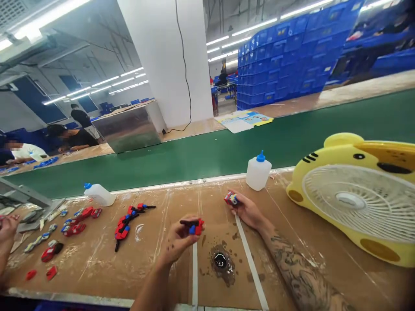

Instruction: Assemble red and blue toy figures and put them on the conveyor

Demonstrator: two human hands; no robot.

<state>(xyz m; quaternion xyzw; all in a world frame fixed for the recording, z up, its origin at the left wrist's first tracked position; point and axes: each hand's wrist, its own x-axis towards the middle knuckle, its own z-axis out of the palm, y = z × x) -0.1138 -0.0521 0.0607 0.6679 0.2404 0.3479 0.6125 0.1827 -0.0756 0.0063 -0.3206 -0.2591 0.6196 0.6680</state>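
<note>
Pinched in the fingers of my left hand point(179, 240) is a small red, blue and black toy part point(196, 226), held above the brown table. My right hand point(247, 210), farther forward and to the right, grips a red, white and blue toy piece point(231, 198). Between and below the hands, a small dark round cap point(220, 260) sits on the table in a wet patch. A curved row of red, blue and black parts point(122, 226) lies left of my left hand.
A white bottle point(258, 172) stands behind my right hand; another bottle point(100, 194) leans at the left. The yellow fan point(350, 198) fills the right side. More toy parts point(74, 229) and another person's hand point(9, 226) are far left. The green conveyor belt point(194, 155) runs behind.
</note>
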